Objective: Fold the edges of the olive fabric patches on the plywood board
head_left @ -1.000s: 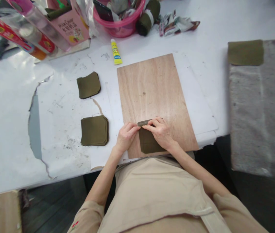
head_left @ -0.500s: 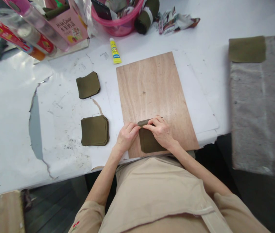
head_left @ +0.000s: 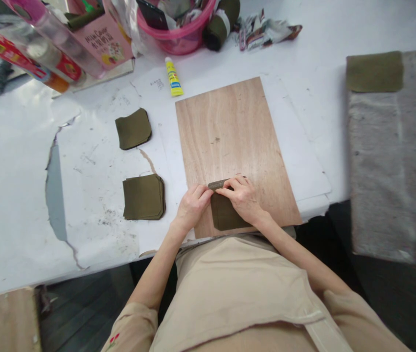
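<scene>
An olive-green fabric piece point(head_left: 228, 215) lies on the wooden board point(head_left: 230, 127) near the table's front edge. Its far edge is folded over in a narrow strip that shows a greyer side. My left hand point(head_left: 193, 203) pinches the left end of that fold, thumb and fingers together. Further along the same fold, my right hand point(head_left: 242, 195) grips with bent thumb and forefinger, its palm covering the right part of the piece. Left of the board are two stacks of similar pieces, a smaller far stack point(head_left: 133, 129) and a thicker near stack point(head_left: 144, 198).
A yellow glue tube point(head_left: 174, 78) lies beyond the board. Farther back are a pink basket point(head_left: 178, 41), an olive roll point(head_left: 222, 24) and crumpled wrappers point(head_left: 266, 32). Bottles and a pink box point(head_left: 101, 41) stand back left. A grey slab point(head_left: 395, 161) is at right.
Both hands stay at the folded edge with almost no visible movement. The view shifts very slightly; the fabric piece and the stacks keep their places.
</scene>
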The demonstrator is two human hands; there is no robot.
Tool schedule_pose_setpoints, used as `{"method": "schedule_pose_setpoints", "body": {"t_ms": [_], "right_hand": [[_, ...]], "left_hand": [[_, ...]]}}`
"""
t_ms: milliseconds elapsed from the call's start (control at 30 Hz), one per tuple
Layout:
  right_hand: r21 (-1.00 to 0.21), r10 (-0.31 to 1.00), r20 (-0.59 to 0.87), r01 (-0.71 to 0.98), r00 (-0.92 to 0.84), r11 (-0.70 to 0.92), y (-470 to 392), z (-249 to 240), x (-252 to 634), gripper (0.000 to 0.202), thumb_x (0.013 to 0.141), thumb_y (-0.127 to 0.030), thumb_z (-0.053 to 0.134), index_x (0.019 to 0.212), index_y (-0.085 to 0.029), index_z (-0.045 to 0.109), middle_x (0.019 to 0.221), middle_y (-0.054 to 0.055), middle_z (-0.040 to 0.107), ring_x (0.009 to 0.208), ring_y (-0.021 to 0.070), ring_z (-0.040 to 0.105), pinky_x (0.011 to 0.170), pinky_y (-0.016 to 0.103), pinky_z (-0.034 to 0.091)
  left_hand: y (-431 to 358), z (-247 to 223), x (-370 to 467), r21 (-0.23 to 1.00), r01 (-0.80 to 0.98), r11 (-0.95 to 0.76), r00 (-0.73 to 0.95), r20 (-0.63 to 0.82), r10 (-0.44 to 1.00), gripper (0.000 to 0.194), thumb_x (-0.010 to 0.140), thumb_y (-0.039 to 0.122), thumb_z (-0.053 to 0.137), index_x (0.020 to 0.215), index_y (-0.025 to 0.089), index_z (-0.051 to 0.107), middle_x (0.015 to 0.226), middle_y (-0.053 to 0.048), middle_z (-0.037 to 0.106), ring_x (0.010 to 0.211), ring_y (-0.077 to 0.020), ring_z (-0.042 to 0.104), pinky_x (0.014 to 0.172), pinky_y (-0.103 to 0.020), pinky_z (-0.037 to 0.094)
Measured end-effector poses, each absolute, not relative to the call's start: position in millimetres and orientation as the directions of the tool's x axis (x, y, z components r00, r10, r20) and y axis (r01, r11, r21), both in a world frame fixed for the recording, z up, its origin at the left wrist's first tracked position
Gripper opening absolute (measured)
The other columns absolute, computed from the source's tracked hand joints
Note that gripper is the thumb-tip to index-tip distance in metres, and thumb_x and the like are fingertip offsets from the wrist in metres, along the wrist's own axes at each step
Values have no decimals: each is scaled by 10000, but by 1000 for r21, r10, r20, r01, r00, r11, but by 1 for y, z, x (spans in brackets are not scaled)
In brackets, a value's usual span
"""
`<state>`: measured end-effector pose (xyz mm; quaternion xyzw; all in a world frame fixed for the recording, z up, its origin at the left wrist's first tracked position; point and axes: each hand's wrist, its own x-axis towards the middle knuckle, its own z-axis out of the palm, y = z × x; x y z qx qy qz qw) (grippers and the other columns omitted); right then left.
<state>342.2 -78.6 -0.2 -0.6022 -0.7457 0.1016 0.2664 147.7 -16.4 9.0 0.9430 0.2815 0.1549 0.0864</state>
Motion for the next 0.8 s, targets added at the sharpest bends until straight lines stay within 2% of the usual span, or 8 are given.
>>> {"method": "schedule_pose_setpoints", "body": {"t_ms": [800], "right_hand": [[-421,940,309,866,-141,268,-78,-8,340,217,983,-268,503,1024,-300,713,959,16,638,953,177,502,901,357,309]], "left_hand": [[-17,7,144,152,468,-871,835,246,492,214,979,153,411,1043,148,614,944,-100,632,865,-199,557,728,-320,505]]}}
